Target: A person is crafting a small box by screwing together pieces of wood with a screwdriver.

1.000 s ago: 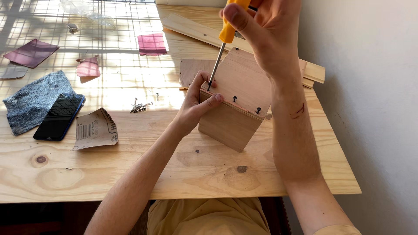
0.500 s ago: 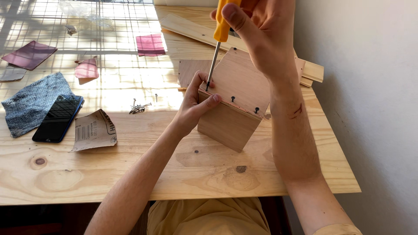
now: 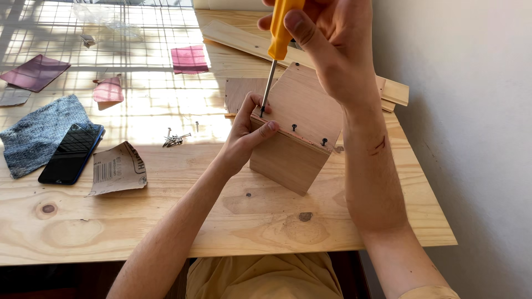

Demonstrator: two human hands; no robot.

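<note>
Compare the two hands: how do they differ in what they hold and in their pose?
The right hand grips a yellow-handled screwdriver from above; the left hand holds no tool and clasps the corner of the wooden box. The right hand is raised above the box; the left hand sits low against it. Both are bare and work on the same box.

Head view, close, looking down, table

A yellow-handled screwdriver with a grey metal shaft is showing at top centre; the box below it is pale tan wood (dark screw heads dotting its edge). At left, a black phone is lying on speckled blue-grey cloth; maroon and pink sandpaper sheets are sitting upper left on the light pine table
</note>
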